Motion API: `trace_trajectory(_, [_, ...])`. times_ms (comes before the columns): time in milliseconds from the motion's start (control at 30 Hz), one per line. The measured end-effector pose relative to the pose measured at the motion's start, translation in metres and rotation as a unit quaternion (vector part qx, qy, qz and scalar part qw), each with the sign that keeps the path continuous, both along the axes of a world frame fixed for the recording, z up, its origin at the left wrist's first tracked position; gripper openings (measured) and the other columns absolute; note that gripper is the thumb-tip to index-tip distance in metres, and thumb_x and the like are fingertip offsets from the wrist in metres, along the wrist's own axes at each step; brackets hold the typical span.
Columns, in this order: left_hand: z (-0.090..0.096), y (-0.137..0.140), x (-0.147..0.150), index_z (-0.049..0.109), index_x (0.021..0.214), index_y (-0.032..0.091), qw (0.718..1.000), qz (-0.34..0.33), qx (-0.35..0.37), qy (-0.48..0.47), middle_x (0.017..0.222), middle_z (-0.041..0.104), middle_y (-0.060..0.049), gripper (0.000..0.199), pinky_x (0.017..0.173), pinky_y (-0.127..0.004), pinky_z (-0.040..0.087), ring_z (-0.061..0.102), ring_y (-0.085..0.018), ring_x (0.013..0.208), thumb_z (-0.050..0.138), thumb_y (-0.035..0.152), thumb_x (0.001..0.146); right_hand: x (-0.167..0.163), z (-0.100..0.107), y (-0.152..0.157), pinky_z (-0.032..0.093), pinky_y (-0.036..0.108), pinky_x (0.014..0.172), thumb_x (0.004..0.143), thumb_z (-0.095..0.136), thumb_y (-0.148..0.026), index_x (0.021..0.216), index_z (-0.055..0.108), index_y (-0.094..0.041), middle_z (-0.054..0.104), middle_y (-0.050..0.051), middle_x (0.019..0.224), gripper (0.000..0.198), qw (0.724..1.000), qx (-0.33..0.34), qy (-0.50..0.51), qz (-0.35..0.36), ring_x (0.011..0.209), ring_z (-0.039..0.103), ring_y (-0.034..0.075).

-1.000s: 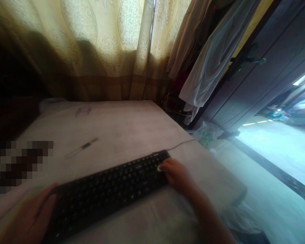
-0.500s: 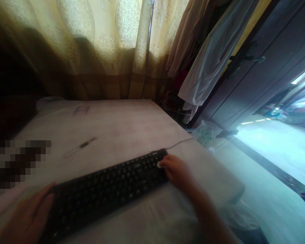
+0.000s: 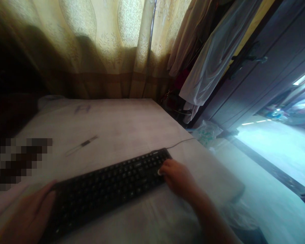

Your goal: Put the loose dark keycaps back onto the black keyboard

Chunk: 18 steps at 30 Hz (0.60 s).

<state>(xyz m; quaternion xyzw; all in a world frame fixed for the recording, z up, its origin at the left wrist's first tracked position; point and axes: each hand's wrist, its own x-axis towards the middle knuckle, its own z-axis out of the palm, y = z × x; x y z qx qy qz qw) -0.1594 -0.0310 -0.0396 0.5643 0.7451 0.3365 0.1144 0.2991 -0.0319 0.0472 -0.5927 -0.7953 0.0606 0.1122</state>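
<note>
A black computer keyboard (image 3: pixel 112 186) lies slantwise on the pale covered surface (image 3: pixel 122 125), its far right corner pointing away from me. My left hand (image 3: pixel 32 211) grips the keyboard's left end, thumb on top and fingers along the edge. On the number-pad end, my right hand (image 3: pixel 176 176) is closed in a pinch on a small white pad (image 3: pixel 160 172), which touches the keys. Most of the pad is hidden by the fingers, so its exact kind is unclear. The keyboard's cable (image 3: pixel 180 143) runs off to the right.
A thin tool with a dark middle (image 3: pixel 85 143) lies beyond the keyboard. Patterned curtains (image 3: pixel 106 51) hang behind the surface. To the right are hanging clothes (image 3: pixel 205 74), a clear plastic bag (image 3: pixel 208 132) and a door (image 3: pixel 256 67). A blurred-out patch covers the left side.
My right hand has slid a little toward me over the keyboard's right end with the white pad. My left hand keeps its hold on the left end.
</note>
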Motion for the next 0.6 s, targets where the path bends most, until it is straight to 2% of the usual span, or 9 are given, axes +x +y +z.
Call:
trace_trajectory(100, [0.004, -0.001, 0.003, 0.066, 0.114, 0.025, 1.000, -0.005, -0.031, 0.001, 0.107, 0.066, -0.012, 0.065, 0.105, -0.054, 0.039, 0.059, -0.037, 0.109, 0.039, 0.069, 0.075, -0.008, 0.004, 0.001, 0.043, 0.028, 0.075, 0.074, 0.055, -0.001, 0.088, 0.069, -0.021, 0.064, 0.004, 0.093, 0.028, 0.998, 0.009, 0.054, 0.013, 0.085, 0.058, 0.018])
trace_trajectory(200, [0.012, -0.002, 0.009, 0.066, 0.112, 0.025, 0.999, 0.003, -0.037, -0.001, 0.107, 0.065, -0.012, 0.064, 0.104, -0.055, 0.039, 0.058, -0.038, 0.110, 0.037, 0.068, 0.075, -0.026, 0.005, 0.004, 0.044, 0.028, 0.079, 0.074, 0.054, 0.000, 0.095, 0.067, -0.021, 0.065, 0.004, 0.098, 0.032, 0.993, 0.022, 0.100, 0.052, 0.091, 0.058, 0.018])
trace_trajectory(367, [0.029, -0.005, 0.024, 0.068, 0.105, 0.031, 0.998, 0.035, -0.033, -0.048, 0.095, 0.065, -0.008, 0.064, 0.106, -0.059, 0.036, 0.058, -0.041, 0.111, 0.044, 0.075, 0.065, -0.052, -0.001, 0.011, 0.043, 0.027, 0.076, 0.079, 0.054, -0.003, 0.092, 0.068, -0.021, 0.065, 0.003, 0.095, 0.027, 0.993, 0.016, 0.073, 0.095, 0.088, 0.058, 0.017])
trace_trajectory(467, [0.039, -0.008, 0.033, 0.069, 0.102, 0.031, 0.994, 0.056, -0.028, -0.095, 0.106, 0.066, -0.009, 0.066, 0.111, -0.056, 0.031, 0.055, -0.041, 0.120, 0.046, 0.077, 0.061, -0.058, -0.004, 0.012, 0.042, 0.028, 0.075, 0.080, 0.054, -0.003, 0.092, 0.069, -0.022, 0.065, 0.003, 0.094, 0.027, 0.993, 0.015, 0.058, 0.101, 0.087, 0.057, 0.017])
trace_trajectory(600, [0.049, -0.014, 0.039, 0.068, 0.109, 0.035, 0.984, 0.061, -0.047, -0.161, 0.125, 0.066, -0.003, 0.058, 0.114, -0.051, 0.028, 0.051, -0.036, 0.128, 0.051, 0.071, 0.067, -0.065, -0.005, 0.012, 0.042, 0.027, 0.076, 0.079, 0.055, -0.001, 0.092, 0.069, -0.022, 0.066, 0.003, 0.096, 0.028, 0.991, 0.006, 0.063, 0.117, 0.088, 0.058, 0.017])
